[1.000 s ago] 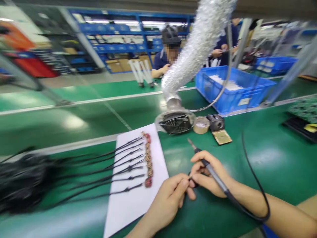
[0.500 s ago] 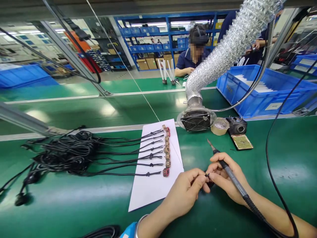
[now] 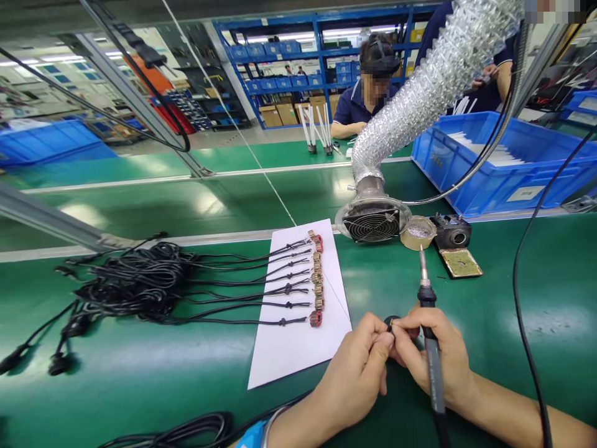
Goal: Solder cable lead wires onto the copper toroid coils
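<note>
My right hand (image 3: 443, 358) holds a soldering iron (image 3: 433, 373), its bare metal tip pointing away from me. The thumb and index finger of that hand also pinch at a small dark piece (image 3: 390, 321) with a thin end. My left hand (image 3: 357, 367) is closed on the same piece from the other side, the fingertips of both hands nearly meeting. Fingers cover most of the piece. Left of my hands, a white sheet (image 3: 289, 354) carries a row of copper-wound ring coils (image 3: 316, 318) beside several knotted black cable ends (image 3: 282, 322).
A heap of black cables (image 3: 140, 280) lies left; another cable coil (image 3: 196, 429) is at the near edge. Ahead stand a fume extractor (image 3: 373, 224), a tape roll (image 3: 418, 233), an iron stand with sponge (image 3: 461, 262) and a blue bin (image 3: 517, 193). A co-worker (image 3: 354, 102) sits opposite.
The soldering iron has swung more upright, its tip moving right. Both hands stay together at the small dark piece. More of the near cable coil shows as the view shifts slightly.
</note>
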`<act>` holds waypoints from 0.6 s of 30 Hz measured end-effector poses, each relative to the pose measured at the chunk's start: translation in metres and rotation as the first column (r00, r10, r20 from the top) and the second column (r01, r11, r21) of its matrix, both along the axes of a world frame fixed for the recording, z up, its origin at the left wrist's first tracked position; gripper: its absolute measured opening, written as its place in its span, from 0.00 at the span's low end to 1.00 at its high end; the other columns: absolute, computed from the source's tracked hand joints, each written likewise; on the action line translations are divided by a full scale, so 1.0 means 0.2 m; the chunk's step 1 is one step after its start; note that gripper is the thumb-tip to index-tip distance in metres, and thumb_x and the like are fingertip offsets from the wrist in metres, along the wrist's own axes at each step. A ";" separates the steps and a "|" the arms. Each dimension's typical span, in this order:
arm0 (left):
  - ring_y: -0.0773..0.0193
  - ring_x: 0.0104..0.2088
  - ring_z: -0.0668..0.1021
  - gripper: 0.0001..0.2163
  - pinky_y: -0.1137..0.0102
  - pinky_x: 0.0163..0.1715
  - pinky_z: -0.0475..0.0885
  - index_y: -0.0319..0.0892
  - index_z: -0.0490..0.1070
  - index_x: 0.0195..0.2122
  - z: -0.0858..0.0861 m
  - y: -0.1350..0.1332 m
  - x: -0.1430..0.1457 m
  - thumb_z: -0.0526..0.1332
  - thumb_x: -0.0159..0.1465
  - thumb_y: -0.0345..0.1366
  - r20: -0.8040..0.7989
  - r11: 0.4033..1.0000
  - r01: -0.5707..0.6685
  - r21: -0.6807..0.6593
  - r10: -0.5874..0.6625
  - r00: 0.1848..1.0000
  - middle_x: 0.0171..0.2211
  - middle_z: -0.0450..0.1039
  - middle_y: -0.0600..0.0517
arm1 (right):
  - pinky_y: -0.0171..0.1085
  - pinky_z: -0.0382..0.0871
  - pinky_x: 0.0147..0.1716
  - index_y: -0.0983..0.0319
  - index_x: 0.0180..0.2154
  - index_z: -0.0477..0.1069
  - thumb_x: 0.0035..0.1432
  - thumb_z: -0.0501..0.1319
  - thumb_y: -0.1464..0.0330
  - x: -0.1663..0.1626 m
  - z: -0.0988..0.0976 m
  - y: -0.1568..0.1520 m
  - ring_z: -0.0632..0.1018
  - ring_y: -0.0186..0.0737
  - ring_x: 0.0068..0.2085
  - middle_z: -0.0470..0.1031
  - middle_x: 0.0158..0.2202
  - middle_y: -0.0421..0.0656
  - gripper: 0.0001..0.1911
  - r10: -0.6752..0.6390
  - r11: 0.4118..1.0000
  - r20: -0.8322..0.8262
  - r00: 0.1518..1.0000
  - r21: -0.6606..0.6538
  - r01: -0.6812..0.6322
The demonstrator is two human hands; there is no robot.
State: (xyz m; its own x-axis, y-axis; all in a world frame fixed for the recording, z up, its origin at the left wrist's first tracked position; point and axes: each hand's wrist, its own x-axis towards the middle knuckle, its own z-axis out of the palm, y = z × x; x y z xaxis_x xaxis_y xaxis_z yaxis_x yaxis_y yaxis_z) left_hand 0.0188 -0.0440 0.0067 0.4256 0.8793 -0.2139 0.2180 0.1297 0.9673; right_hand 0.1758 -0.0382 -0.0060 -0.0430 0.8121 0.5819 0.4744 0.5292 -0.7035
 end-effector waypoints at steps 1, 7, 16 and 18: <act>0.70 0.16 0.66 0.16 0.75 0.21 0.62 0.43 0.58 0.35 -0.01 -0.01 0.00 0.45 0.70 0.50 0.006 1.000 -0.018 -0.001 0.018 1.000 0.14 0.62 0.61 | 0.30 0.71 0.26 0.57 0.38 0.64 0.58 0.61 0.74 -0.01 -0.01 -0.01 0.73 0.31 0.25 0.70 0.27 0.36 0.08 -0.020 1.000 0.012 1.000 0.024 0.019; 0.71 0.15 0.61 0.18 0.75 0.17 0.57 0.44 0.57 0.34 -0.04 -0.03 0.02 0.44 0.70 0.53 0.030 0.992 -0.123 -0.015 0.123 0.992 0.14 0.58 0.62 | 0.26 0.70 0.23 0.57 0.38 0.61 0.61 0.60 0.71 -0.06 0.00 -0.03 0.73 0.29 0.23 0.71 0.25 0.35 0.08 -0.018 0.994 -0.069 0.997 -0.107 0.010; 0.72 0.19 0.55 0.18 0.75 0.19 0.50 0.40 0.65 0.35 0.01 0.09 -0.01 0.56 0.65 0.53 0.243 0.984 -0.058 -0.168 0.098 0.965 0.17 0.52 0.62 | 0.35 0.76 0.35 0.58 0.43 0.64 0.58 0.61 0.76 0.08 -0.01 0.03 0.78 0.36 0.34 0.74 0.35 0.41 0.12 0.210 0.975 -0.102 0.972 -0.059 -0.216; 0.73 0.20 0.54 0.19 0.74 0.21 0.49 0.39 0.66 0.31 0.03 0.12 -0.02 0.58 0.62 0.53 0.247 0.984 -0.048 -0.172 0.090 0.965 0.18 0.52 0.61 | 0.40 0.77 0.39 0.57 0.44 0.63 0.59 0.60 0.77 0.13 -0.02 0.05 0.79 0.40 0.39 0.76 0.38 0.44 0.14 0.261 0.959 -0.186 0.947 -0.060 -0.276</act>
State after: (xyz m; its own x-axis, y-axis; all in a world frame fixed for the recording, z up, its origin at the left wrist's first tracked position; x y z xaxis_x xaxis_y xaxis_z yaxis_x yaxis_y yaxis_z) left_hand 0.0140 -0.0207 0.0124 0.4242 0.8704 -0.2501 -0.0462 0.2967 0.9539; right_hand 0.2015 -0.0280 -0.0102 -0.1701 0.8310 0.5296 0.1890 0.5549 -0.8101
